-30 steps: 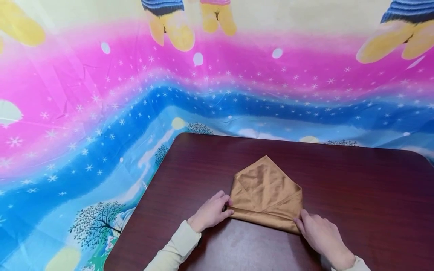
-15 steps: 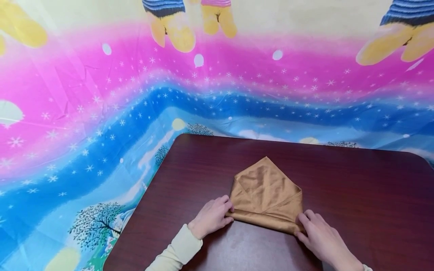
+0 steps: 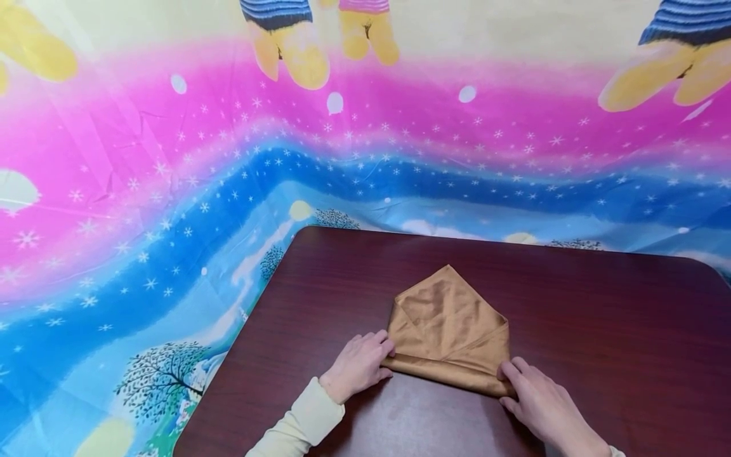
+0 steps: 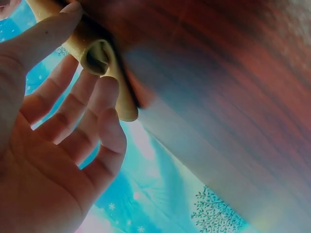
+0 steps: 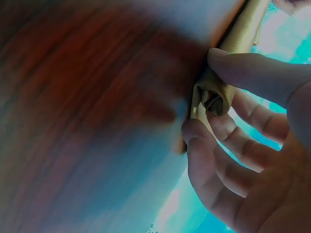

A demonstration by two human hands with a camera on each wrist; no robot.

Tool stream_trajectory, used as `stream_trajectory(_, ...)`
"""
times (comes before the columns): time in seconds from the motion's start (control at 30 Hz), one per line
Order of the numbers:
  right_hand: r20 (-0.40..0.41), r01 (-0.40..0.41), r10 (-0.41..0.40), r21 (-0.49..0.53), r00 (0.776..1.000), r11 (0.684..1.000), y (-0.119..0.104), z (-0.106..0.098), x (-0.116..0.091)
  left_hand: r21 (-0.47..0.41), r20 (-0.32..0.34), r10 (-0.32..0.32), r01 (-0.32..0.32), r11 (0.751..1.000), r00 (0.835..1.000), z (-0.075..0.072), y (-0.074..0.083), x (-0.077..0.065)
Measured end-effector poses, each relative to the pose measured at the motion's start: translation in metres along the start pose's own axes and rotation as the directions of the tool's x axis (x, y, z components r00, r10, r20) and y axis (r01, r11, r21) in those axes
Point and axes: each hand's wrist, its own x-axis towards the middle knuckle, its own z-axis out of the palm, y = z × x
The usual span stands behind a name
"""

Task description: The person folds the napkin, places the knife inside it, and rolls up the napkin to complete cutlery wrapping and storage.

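A golden-brown satiny cloth (image 3: pixel 448 317) lies on the table, folded into a house-like shape with its point facing away. Its near edge is a narrow roll (image 3: pixel 451 373). My left hand (image 3: pixel 356 367) holds the left end of this roll, thumb on the near side and fingers bent over the far side. At the right end, my right hand (image 3: pixel 539 400) grips the roll between thumb and fingers. Both wrist views look into the roll's open ends: a hollow curl (image 4: pixel 97 57) on the left and a tighter, layered coil (image 5: pixel 216 101) on the right.
The dark reddish-brown table (image 3: pixel 617 330) has rounded far corners and a glossy patch in front of the cloth. Behind and to the left hangs a colourful printed backdrop (image 3: pixel 365 127) with snowflakes and trees, close against the table's far edge.
Both hands have shifted slightly along the near edge, and their thumbs now sit lower, on the near side of the roll. The cloth's far point stays nearly in place.
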Motion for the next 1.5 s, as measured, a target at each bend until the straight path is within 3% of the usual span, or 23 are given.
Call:
stream_trajectory(0.5, -0.019, -0.006, 0.006, 0.0, 1.0, 1.0, 0.001, -0.001, -0.002, 0.054, -0.024, 0.024, -0.022, 0.998, 0.999, 0.004, -0.001, -0.001)
stream_trajectory(0.6, -0.026, -0.006, 0.006, -0.001, 1.0, 1.0, 0.002, 0.0, -0.003, -0.013, -0.015, 0.008, -0.008, 1.0, 1.0, 0.004, -0.004, -0.001)
stream_trajectory(0.7, -0.025, -0.008, 0.008, 0.0, 1.0, 1.0, 0.002, 0.001, -0.003, -0.134, 0.008, -0.026, 0.027, 0.991, 1.0, 0.004, -0.008, -0.001)
stream_trajectory(0.8, -0.027, -0.01, 0.01, -0.001, 1.0, 1.0, 0.003, 0.002, -0.003, -0.262, 0.043, -0.067, 0.076, 0.962, 0.997, 0.003, -0.013, -0.001)
stream_trajectory(0.93, -0.045, -0.016, 0.016, 0.001, 0.999, 1.0, 0.004, 0.003, -0.003, -0.356, 0.079, -0.098, 0.12, 0.927, 0.992, 0.004, -0.016, 0.001)
stream_trajectory(1.2, 0.027, -0.087, 0.087, 0.018, 0.996, 0.996, 0.006, 0.002, 0.0, -0.399, 0.094, -0.112, 0.14, 0.906, 0.989, 0.005, -0.019, 0.004)
stream_trajectory(1.5, -0.006, -0.074, 0.074, 0.032, 0.997, 0.997, 0.007, 0.003, 0.002, -0.402, 0.067, -0.102, 0.12, 0.908, 0.993, 0.002, -0.019, 0.005)
